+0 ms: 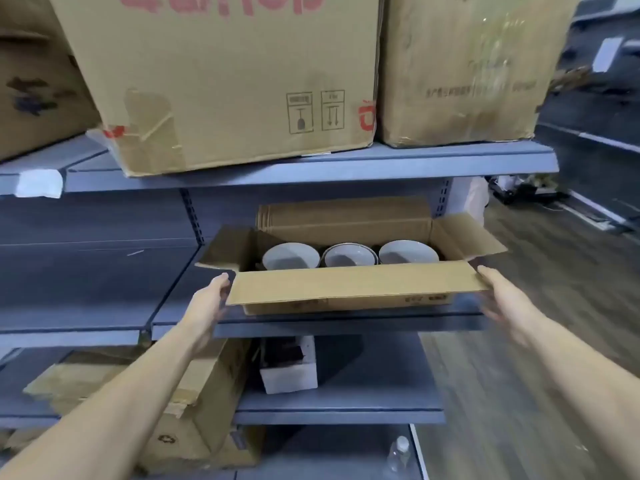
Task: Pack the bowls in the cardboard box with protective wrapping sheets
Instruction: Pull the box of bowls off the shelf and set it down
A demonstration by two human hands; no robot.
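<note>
An open cardboard box rests on the middle grey shelf, its flaps spread outward. Three white bowls sit in a row inside: a left bowl, a middle bowl and a right bowl. My left hand touches the left end of the box's near flap. My right hand is at the flap's right end, blurred by motion. Whether either hand grips the flap is unclear. No wrapping sheet shows in the box.
Flat folded cardboard leans behind the box. Two large cartons stand on the shelf above. The lower shelf holds a brown carton and a small white box. A plastic bottle stands on the floor.
</note>
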